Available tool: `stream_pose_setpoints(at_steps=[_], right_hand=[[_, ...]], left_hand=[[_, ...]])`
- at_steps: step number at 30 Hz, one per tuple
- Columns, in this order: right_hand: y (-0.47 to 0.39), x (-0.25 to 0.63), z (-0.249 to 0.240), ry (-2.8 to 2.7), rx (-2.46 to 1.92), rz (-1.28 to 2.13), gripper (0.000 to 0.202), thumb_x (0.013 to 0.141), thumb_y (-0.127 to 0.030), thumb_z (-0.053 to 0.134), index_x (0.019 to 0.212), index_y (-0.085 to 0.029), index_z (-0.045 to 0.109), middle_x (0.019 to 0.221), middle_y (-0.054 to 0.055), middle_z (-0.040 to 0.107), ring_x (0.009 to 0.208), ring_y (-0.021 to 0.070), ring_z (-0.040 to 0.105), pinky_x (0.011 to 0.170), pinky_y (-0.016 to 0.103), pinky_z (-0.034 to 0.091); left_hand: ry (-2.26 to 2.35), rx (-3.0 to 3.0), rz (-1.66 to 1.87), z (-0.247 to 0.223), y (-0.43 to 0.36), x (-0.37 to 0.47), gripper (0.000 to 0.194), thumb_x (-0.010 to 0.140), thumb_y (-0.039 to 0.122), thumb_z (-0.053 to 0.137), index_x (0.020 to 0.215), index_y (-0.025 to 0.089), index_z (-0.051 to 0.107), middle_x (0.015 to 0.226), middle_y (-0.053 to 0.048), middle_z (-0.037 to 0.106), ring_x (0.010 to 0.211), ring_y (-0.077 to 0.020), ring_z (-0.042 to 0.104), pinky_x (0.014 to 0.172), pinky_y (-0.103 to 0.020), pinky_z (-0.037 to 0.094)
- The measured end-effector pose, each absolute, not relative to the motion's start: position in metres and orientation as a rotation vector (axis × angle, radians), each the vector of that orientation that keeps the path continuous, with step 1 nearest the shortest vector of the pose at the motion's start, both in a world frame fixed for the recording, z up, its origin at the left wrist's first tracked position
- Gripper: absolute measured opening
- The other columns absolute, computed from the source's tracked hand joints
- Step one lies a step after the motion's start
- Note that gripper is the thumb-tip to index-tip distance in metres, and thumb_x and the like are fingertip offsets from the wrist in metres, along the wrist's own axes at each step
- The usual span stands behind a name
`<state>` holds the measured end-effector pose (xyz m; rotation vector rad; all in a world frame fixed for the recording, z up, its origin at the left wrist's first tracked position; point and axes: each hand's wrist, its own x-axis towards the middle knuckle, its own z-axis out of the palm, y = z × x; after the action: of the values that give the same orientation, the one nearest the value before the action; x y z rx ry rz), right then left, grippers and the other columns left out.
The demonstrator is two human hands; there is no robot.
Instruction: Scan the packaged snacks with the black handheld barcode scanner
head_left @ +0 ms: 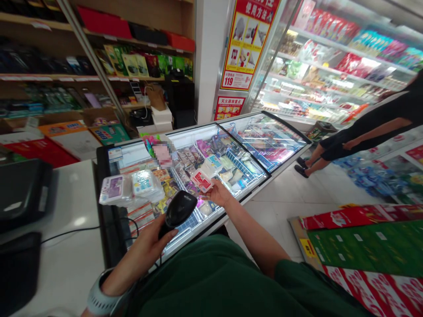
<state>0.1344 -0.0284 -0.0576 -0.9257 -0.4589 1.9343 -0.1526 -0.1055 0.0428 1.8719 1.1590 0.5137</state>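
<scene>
A black handheld scanner (181,208) is gripped by its handle in my left hand (152,241), its head tilted toward the right. My right hand (218,193) has its fingers on the edge of a flat package with a red label (202,181), above the glass-topped freezer (264,179). Just behind that package is a clear pack with a blue and white label (214,163). On the freezer's left part lie a pack with a purple label (114,189) and a stack of clear packs with a blue label (142,181). A pink item (162,154), partly pixelated, is behind them.
A white counter (74,251) with black devices (21,189) is at the left, and the scanner's cable crosses it. Red and green boxes (360,246) stand at the right. A person in dark clothes (366,127) stands beyond the freezer, near a lit cooler (330,66).
</scene>
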Motion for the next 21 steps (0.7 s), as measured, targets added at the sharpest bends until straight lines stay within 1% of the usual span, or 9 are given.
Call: stream_pose_setpoints(at_steps=[7,14,17,21], right_hand=[[-0.0284,0.1335,-0.0563,-0.46,-1.014,1.931,0.047,0.094,-0.05,0.033,0.108,-0.012,0.057,0.082,0.009,0.07,0.077,0.0201,0.069,0.075,0.036,0.054],[-0.0302,0.1344,-0.0574,-0.466,-0.999,1.94,0.047,0.095,-0.047,0.03,0.105,-0.011,0.059,0.081,0.009,0.069,0.076,0.0197,0.069,0.073,0.035,0.054],[-0.031,0.1346,-0.0573,-0.466,-1.009,1.932,0.046,0.094,-0.048,0.032,0.104,-0.012,0.059,0.082,0.009,0.07,0.077,0.0198,0.068,0.074,0.035,0.054],[-0.0314,0.1354,-0.0601,-0.462,-1.003,1.931,0.044,0.093,-0.049,0.036,0.104,-0.013,0.059,0.083,0.009,0.07,0.078,0.0205,0.068,0.074,0.036,0.054]], left_hand=[[1.148,1.884,0.518,0.0392,-0.105,-0.1535,0.049,0.085,0.047,0.054,0.125,0.018,0.054,0.119,-0.009,0.066,0.115,-0.0269,0.058,0.096,-0.036,0.047],[1.155,1.898,0.533,0.0405,-0.1057,-0.1521,0.049,0.084,0.045,0.055,0.124,0.017,0.055,0.12,-0.009,0.066,0.113,-0.0255,0.06,0.095,-0.033,0.048],[1.154,1.903,0.549,0.0397,-0.1067,-0.1516,0.048,0.083,0.044,0.056,0.124,0.018,0.056,0.119,-0.008,0.067,0.113,-0.0262,0.06,0.094,-0.034,0.049],[1.152,1.887,0.517,0.0392,-0.1068,-0.1517,0.05,0.084,0.045,0.055,0.127,0.018,0.054,0.123,-0.009,0.065,0.117,-0.0272,0.058,0.099,-0.038,0.045]])
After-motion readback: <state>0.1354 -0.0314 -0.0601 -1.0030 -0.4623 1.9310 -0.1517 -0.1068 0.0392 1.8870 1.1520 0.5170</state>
